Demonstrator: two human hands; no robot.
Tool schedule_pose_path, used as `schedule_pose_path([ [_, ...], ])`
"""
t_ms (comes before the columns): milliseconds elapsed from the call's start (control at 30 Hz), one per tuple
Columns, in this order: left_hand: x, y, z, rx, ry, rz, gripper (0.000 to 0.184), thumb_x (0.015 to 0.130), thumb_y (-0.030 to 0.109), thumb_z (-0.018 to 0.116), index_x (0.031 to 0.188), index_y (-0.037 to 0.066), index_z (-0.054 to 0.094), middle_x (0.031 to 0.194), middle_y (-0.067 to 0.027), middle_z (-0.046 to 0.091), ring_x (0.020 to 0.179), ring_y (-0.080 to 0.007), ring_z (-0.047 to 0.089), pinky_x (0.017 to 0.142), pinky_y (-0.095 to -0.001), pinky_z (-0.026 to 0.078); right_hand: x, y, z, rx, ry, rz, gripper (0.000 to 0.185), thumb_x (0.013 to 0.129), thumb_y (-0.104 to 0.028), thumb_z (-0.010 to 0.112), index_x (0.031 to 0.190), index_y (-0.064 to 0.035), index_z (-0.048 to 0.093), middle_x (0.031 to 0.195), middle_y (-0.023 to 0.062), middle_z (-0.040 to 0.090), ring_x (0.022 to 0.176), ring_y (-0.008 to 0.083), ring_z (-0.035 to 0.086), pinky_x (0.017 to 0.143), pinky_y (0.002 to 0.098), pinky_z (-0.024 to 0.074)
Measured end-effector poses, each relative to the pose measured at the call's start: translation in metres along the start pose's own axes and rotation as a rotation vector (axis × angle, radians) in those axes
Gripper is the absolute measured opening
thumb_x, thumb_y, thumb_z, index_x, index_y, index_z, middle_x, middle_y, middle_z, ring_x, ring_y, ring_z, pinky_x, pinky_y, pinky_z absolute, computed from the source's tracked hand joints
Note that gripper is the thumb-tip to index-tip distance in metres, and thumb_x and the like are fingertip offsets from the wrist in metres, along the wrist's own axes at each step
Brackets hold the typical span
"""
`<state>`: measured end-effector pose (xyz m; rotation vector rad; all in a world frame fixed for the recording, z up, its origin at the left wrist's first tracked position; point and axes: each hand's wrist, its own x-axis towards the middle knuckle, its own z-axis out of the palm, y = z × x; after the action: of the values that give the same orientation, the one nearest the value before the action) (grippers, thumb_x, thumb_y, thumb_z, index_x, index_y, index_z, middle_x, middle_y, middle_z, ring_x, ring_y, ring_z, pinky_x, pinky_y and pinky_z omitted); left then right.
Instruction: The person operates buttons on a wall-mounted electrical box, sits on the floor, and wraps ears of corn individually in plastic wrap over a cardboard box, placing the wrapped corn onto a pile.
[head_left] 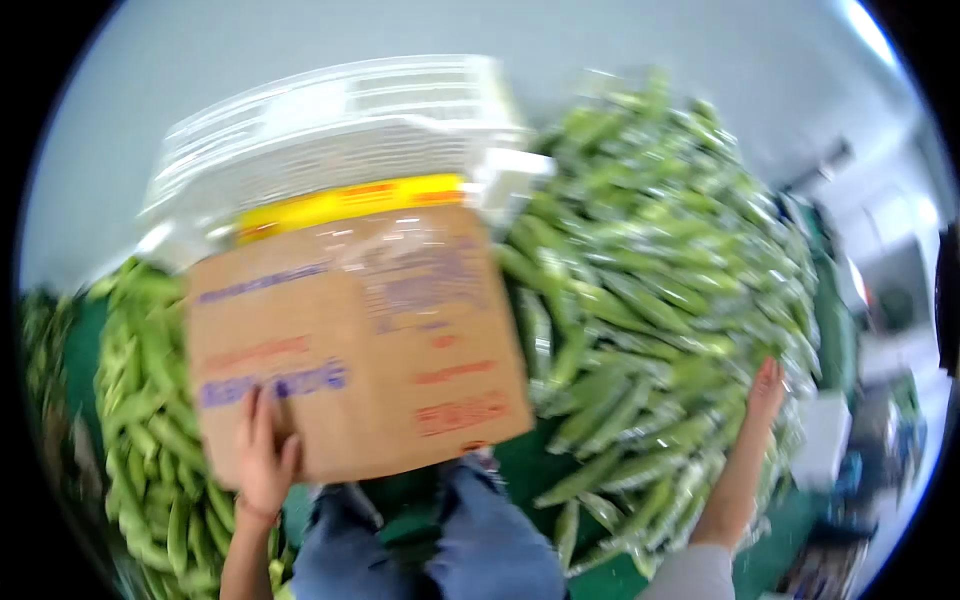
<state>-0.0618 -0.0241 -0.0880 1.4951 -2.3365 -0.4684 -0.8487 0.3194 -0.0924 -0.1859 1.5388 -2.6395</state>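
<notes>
In the head view my left hand lies against the lower left of a brown cardboard box printed in blue and red, its fingers apart. To the right, my right hand touches or hovers over the right side of a large pile of long green vegetables in clear plastic wrap; blur hides whether it holds one. Loose unwrapped green vegetables are heaped left of the box. Behind the box's upper edge are a yellow strip with red print and a white slatted plastic crate.
Green surface shows between the heaps, near my legs in blue jeans. A pale wall rises behind the crate. On the right stand a white container and blurred items. Darker leafy produce is at the far left.
</notes>
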Motion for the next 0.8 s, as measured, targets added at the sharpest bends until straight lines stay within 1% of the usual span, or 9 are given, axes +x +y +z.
schedule_pose_path([
  [100, 0.019, -0.016, -0.008, -0.045, 0.084, -0.043, 0.076, 0.072, 0.012, 0.076, 0.139, 0.000, 0.041, 0.145, -0.0215, 0.038, 0.130, -0.0392, 0.040, 0.106, -0.0426, 0.036, -0.185, 0.065, 0.220, -0.316, -0.522, 0.261, 0.032, 0.094, -0.020, 0.059, 0.121, -0.0029, 0.058, 0.097, 0.0049, 0.065, 0.091, 0.0129, 0.062, 0.084, 0.0284, 0.0507],
  [133, 0.030, -0.015, -0.013, -0.011, 0.131, -0.067, 0.076, 0.073, 0.015, 0.076, 0.139, 0.002, 0.041, 0.143, -0.0205, 0.040, 0.130, -0.0381, 0.040, 0.105, -0.0417, 0.036, -0.246, 0.087, 0.265, -0.728, -0.649, 0.303, 0.029, 0.093, -0.018, 0.061, 0.119, -0.0036, 0.061, 0.100, 0.0041, 0.065, 0.091, 0.0129, 0.062, 0.081, 0.0271, 0.0500],
  [200, 0.060, -0.018, -0.024, 0.044, 0.158, -0.106, 0.074, 0.075, 0.018, 0.076, 0.140, 0.005, 0.042, 0.139, -0.0185, 0.044, 0.123, -0.0371, 0.045, 0.102, -0.0416, 0.037, -0.336, 0.121, 0.323, -0.919, -1.177, 0.026, 0.029, 0.087, -0.014, 0.067, 0.114, -0.0056, 0.064, 0.104, 0.0056, 0.065, 0.090, 0.0177, 0.062, 0.076, 0.0300, 0.0488],
  [267, 0.098, -0.043, -0.023, 0.067, 0.218, -0.106, 0.070, 0.077, 0.019, 0.073, 0.139, 0.006, 0.043, 0.135, -0.0166, 0.048, 0.118, -0.0363, 0.047, 0.101, -0.0419, 0.039, -0.397, 0.147, 0.382, -0.942, -1.342, -0.544, 0.032, 0.081, -0.010, 0.070, 0.112, -0.0059, 0.062, 0.102, 0.0123, 0.065, 0.102, 0.0295, 0.059, 0.088, 0.0383, 0.0470],
  [367, 0.156, -0.071, -0.021, 0.226, 0.259, 0.087, 0.049, 0.081, 0.019, 0.068, 0.126, 0.007, 0.053, 0.126, -0.0135, 0.056, 0.111, -0.0351, 0.052, 0.097, -0.0417, 0.042, -0.404, 0.213, 0.423, -0.963, -1.323, -0.689, 0.024, 0.083, -0.010, 0.066, 0.106, -0.0048, 0.061, 0.103, 0.0145, 0.063, 0.109, 0.0338, 0.054, 0.092, 0.0436, 0.0433],
  [467, 0.212, -0.103, -0.009, 0.158, 0.346, 0.598, 0.024, 0.084, 0.015, 0.063, 0.104, 0.005, 0.056, 0.104, -0.0131, 0.064, 0.094, -0.0352, 0.059, 0.085, -0.0410, 0.048, -0.393, 0.240, 0.454, -0.789, -1.392, -0.704, 0.013, 0.087, -0.010, 0.062, 0.099, -0.0039, 0.059, 0.098, 0.0144, 0.065, 0.100, 0.0338, 0.058, 0.086, 0.0438, 0.0465],
  [500, 0.213, -0.100, -0.012, 0.111, 0.287, 0.515, 0.019, 0.083, 0.014, 0.061, 0.099, 0.006, 0.055, 0.098, -0.0138, 0.064, 0.090, -0.0356, 0.059, 0.081, -0.0416, 0.048, -0.397, 0.232, 0.450, -0.884, -1.319, -0.315, 0.011, 0.093, -0.012, 0.056, 0.097, -0.0020, 0.056, 0.093, 0.0151, 0.066, 0.086, 0.0313, 0.064, 0.077, 0.0398, 0.0498],
  [633, 0.184, -0.097, -0.022, 0.006, 0.148, 0.295, 0.008, 0.082, 0.009, 0.054, 0.088, 0.006, 0.049, 0.077, -0.0175, 0.059, 0.073, -0.0385, 0.059, 0.066, -0.0437, 0.048, -0.390, 0.171, 0.433, -0.733, -1.164, -0.114, 0.006, 0.097, -0.007, 0.048, 0.100, -0.0020, 0.049, 0.075, 0.0067, 0.061, 0.067, 0.0132, 0.058, 0.065, 0.0274, 0.0474],
  [800, 0.086, -0.083, -0.060, -0.127, 0.386, 0.430, 0.016, 0.074, -0.004, 0.060, 0.085, 0.005, 0.052, 0.073, -0.0111, 0.053, 0.067, -0.0332, 0.053, 0.060, -0.0420, 0.044, -0.382, 0.133, 0.350, -0.935, -1.252, -0.204, 0.005, 0.096, -0.006, 0.047, 0.096, -0.0013, 0.048, 0.069, 0.0042, 0.055, 0.064, 0.0109, 0.054, 0.059, 0.0266, 0.0446],
])
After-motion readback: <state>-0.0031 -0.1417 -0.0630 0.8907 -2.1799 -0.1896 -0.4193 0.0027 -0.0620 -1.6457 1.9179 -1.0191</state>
